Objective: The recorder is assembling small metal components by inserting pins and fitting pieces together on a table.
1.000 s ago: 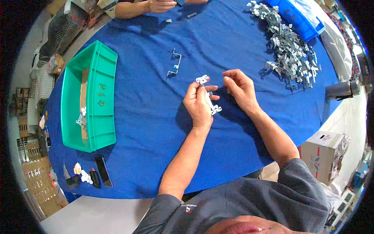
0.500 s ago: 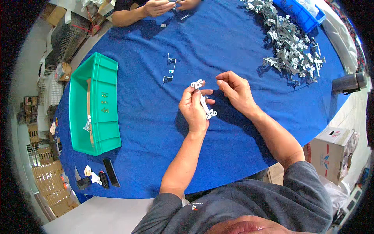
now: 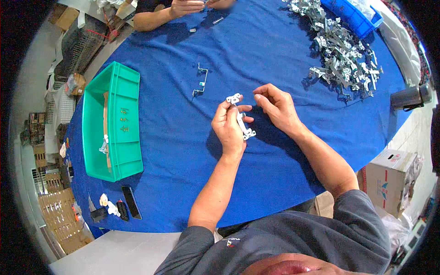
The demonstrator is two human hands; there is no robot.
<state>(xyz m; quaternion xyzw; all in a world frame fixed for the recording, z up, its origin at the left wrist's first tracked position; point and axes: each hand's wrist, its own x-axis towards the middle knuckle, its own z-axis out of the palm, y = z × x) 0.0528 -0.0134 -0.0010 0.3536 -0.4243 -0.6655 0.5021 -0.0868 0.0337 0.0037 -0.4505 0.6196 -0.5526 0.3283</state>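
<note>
A whitish metal bracket (image 3: pixel 248 133), long and narrow with a pierced plate at each end, is gripped by my left hand (image 3: pixel 227 126). The fingers cover much of its middle. Just to the right, apart from the bracket, my right hand (image 3: pixel 278 107) holds its thumb and forefinger close together. Whatever may be between those fingertips is too small to make out. Beyond my left hand, a similar thin bracket (image 3: pixel 204 80) lies alone on the blue cloth (image 3: pixel 174 137).
At left stands a green bin (image 3: pixel 127 158) with a few metal parts inside. A heap of brackets (image 3: pixel 343 57) lies far right beside a blue crate (image 3: pixel 373 23). A dark bottle (image 3: pixel 410 97) is at the right edge, a phone (image 3: pixel 131 202) at lower left. Another person's hands (image 3: pixel 187 8) work across the table.
My hands and the bracket keep almost the same pose; the whole view has shifted very slightly. Across the table, the other person's hands have moved a little.
</note>
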